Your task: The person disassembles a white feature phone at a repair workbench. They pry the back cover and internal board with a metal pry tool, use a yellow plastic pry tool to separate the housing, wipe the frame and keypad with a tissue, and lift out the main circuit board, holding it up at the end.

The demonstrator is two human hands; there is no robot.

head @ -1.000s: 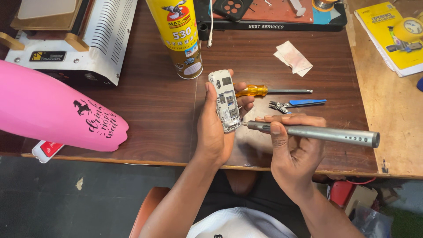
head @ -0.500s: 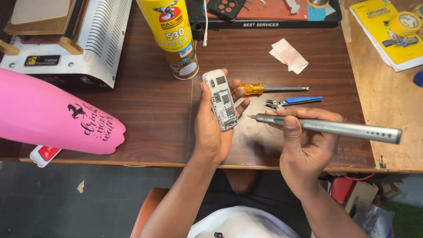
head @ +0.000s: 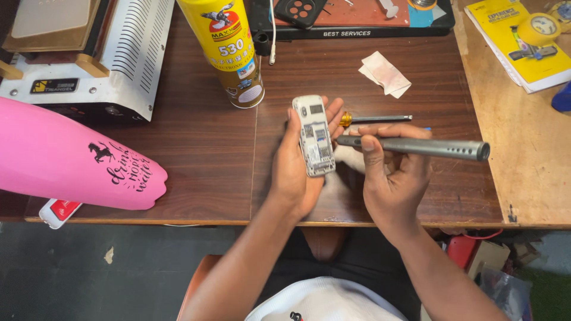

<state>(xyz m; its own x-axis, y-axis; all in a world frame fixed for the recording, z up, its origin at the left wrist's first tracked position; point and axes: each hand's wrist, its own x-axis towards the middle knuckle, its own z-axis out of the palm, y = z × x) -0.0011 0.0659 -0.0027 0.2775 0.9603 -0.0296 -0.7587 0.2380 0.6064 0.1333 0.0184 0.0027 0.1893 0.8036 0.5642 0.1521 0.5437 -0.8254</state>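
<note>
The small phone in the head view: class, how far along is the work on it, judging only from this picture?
Done: the small phone has its back cover off, with the inner board exposed.
In hand: the left hand grips it upright, and the right hand aims a grey powered screwdriver at its side.
Left: nothing looks removed from the board, so any inner work remains.

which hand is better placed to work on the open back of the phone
Right. The right hand grips the grey electric screwdriver, its tip beside the opened phone. The left hand is fully occupied cradling the phone, back facing up.
</note>
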